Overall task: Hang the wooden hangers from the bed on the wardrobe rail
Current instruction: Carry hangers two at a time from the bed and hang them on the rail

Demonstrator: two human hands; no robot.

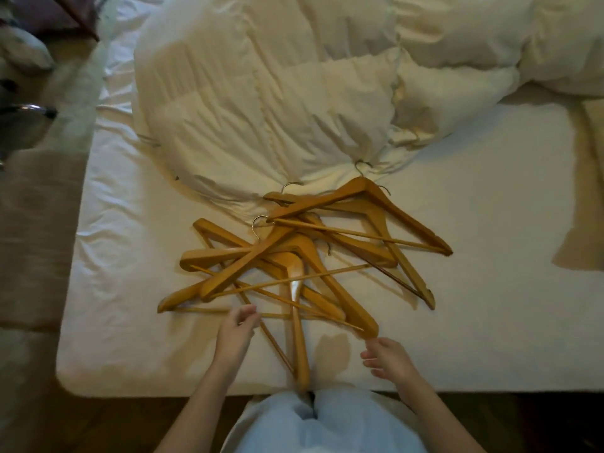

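Observation:
Several wooden hangers (300,256) with metal hooks lie in a tangled pile on the white bed (490,289), near its front edge. My left hand (237,331) reaches over the near left part of the pile, its fingers apart and touching a thin hanger bar. My right hand (389,358) hovers just below the end of one hanger arm, fingers loosely spread, holding nothing. No wardrobe rail is in view.
A crumpled cream duvet (277,103) fills the far half of the bed, right behind the pile. Dark floor (39,403) runs along the bed's left side and front edge. My legs in light trousers (320,426) press against the front of the mattress.

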